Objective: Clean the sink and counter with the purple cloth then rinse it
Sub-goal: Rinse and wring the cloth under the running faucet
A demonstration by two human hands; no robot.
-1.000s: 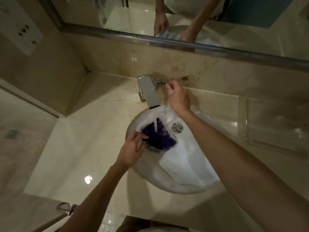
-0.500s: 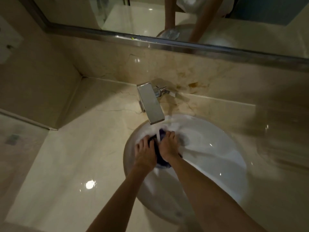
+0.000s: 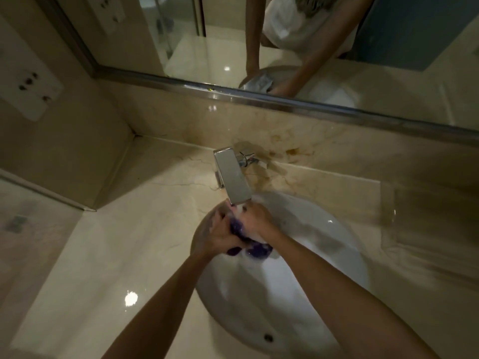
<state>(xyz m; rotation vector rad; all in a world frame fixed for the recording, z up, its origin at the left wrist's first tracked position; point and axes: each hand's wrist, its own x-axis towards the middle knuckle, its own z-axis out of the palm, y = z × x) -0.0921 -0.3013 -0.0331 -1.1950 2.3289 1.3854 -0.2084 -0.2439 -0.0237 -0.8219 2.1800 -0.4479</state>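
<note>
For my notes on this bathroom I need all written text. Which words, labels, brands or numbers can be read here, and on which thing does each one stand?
None can be read.
Faucet: plain metal, no brand visible.
Wall plate: only dark holes, no lettering.
Purple cloth, held by the left hand and right hand: no label visible.
Sink: no marking visible.

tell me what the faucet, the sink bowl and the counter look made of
Faucet: polished chrome-look metal, mirror-bright flat faces. Sink bowl: glossy white ceramic, probably, with sharp highlights. Counter: polished beige marble or lookalike, thin veins and a reflected lamp spot.
</note>
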